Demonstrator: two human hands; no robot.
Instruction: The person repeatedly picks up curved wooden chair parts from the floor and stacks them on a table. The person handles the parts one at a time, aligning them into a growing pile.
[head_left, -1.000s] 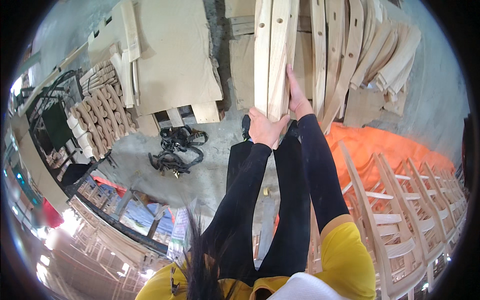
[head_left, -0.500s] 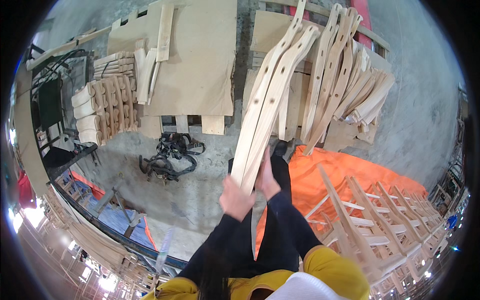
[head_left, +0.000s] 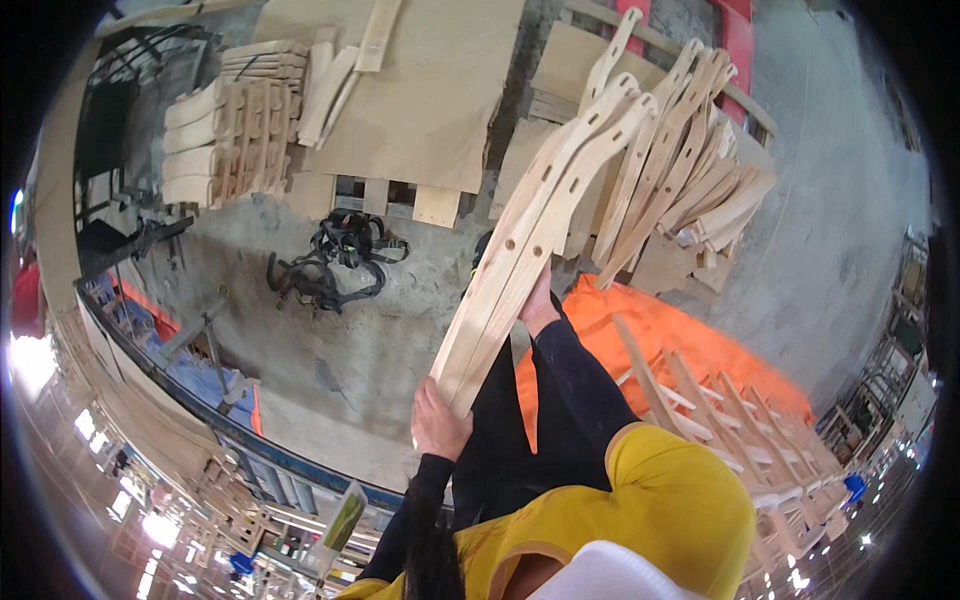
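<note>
Two long, pale wooden posts (head_left: 509, 245) lie side by side across my front, slanting from lower left to upper right. Each has a curved upper end, with slots and a round hole cut into it. My left hand (head_left: 441, 422) is wrapped round their lower ends. Farther up, my right hand (head_left: 541, 304) grips them from the right side, its fingers partly hidden beneath the wood. Beyond their upper ends, similar posts (head_left: 655, 190) lean together in a loose row, beside a pile of shorter curved wooden pieces (head_left: 735, 210).
An orange sheet (head_left: 650, 318) covers floor to my right, with slatted wooden frames (head_left: 735, 425) standing by it. Tangled black straps (head_left: 345, 262) lie on the concrete. Cardboard (head_left: 430, 110) covers a pallet ahead, near stacked curved wooden parts (head_left: 230, 145). A blue-edged metal frame (head_left: 300, 462) runs along the left.
The lower ends of the posts have swung down and left with my left hand. My right hand sits slightly higher in view. The whole view has shifted and turned a little.
</note>
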